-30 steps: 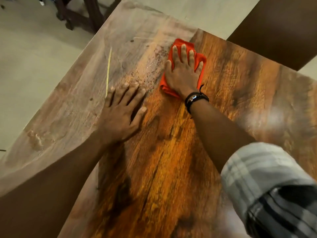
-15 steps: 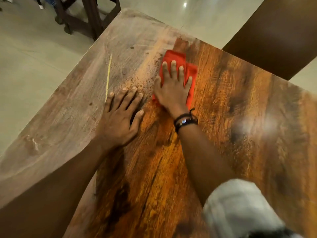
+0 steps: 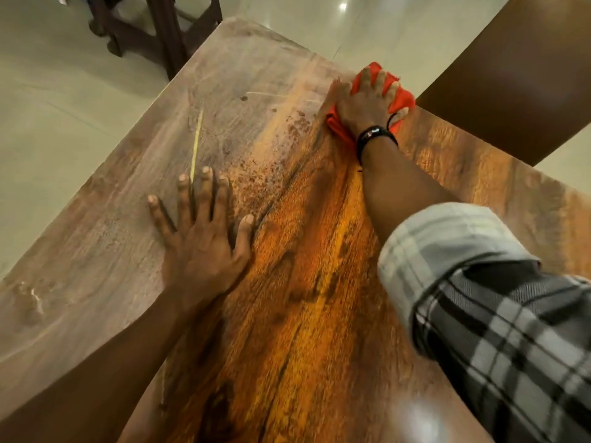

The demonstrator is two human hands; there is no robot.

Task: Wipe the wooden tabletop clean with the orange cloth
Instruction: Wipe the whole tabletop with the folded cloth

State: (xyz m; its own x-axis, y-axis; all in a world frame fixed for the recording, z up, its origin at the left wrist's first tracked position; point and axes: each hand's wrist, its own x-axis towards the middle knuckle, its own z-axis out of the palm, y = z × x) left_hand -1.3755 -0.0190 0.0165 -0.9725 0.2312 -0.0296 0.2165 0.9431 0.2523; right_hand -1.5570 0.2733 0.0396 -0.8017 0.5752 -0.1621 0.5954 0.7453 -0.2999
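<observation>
The wooden tabletop (image 3: 303,282) fills the view, dusty grey on its left part and glossy orange-brown on its right part. My right hand (image 3: 364,103) presses flat on the orange cloth (image 3: 401,102) at the table's far edge, fingers spread over it. A black band sits on that wrist. My left hand (image 3: 201,238) lies flat on the wood with fingers spread, near the border between the dull and the shiny wood. Dark crumbs (image 3: 271,161) speckle the wood between the two hands.
A thin yellow stick (image 3: 195,148) lies on the dusty part, its near end under my left fingers. A brown chair back (image 3: 518,75) stands beyond the far edge at right. Dark wooden furniture legs (image 3: 160,30) stand on the pale floor at top left.
My right hand has slid the cloth away from me to the table's far edge. The left hand has stayed planted on the wood.
</observation>
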